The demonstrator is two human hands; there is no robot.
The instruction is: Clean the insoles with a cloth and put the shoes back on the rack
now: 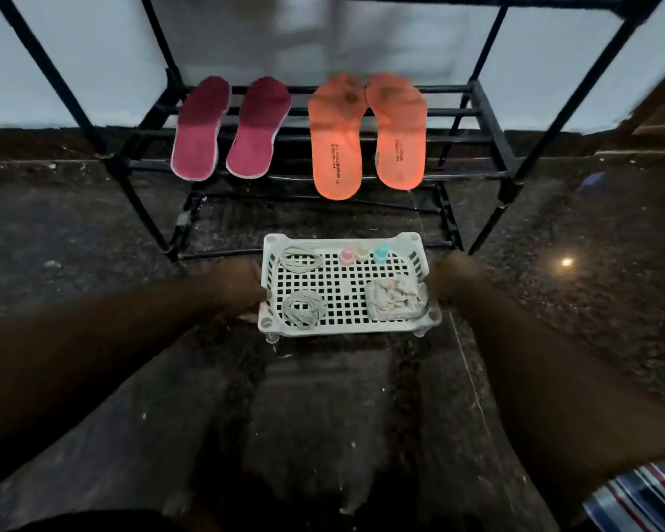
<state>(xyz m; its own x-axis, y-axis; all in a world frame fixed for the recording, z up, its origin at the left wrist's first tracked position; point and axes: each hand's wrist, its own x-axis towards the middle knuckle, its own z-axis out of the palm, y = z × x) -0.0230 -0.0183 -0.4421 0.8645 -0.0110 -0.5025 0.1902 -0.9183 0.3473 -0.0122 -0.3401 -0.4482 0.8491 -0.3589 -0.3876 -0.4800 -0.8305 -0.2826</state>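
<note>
A: Item one, the white tray [344,297]. State and position?

B: Perforated plastic, on short legs, set on the dark floor [93,232] just in front of the rack [488,120]. Its left edge is gripped by the left hand [242,289], its right edge by the right hand [448,280]; curled fingers are judged from the pose, though both hands are blurred.

A: Contents?

B: A crumpled cloth [394,299] in the near right corner, two coils of laces [302,259] along the left side, three small bottles [361,253] at the far edge.

A: Handling of the cloth?

B: Judged light, soft and limp. It is best pinched at a raised fold and bunched into a pad.

A: Item two, the insoles?

B: A maroon pair [229,128] lies across the rack's bars toward the left end, an orange pair [365,134] toward the right, heels overhanging the front bar. A dark stain is seen near the toe of one orange insole.

A: Handling?

B: Judged thin, light and flexible, likely to bend under wiping. Each is best held at the overhanging heel and supported from beneath. No shoes are seen.
</note>
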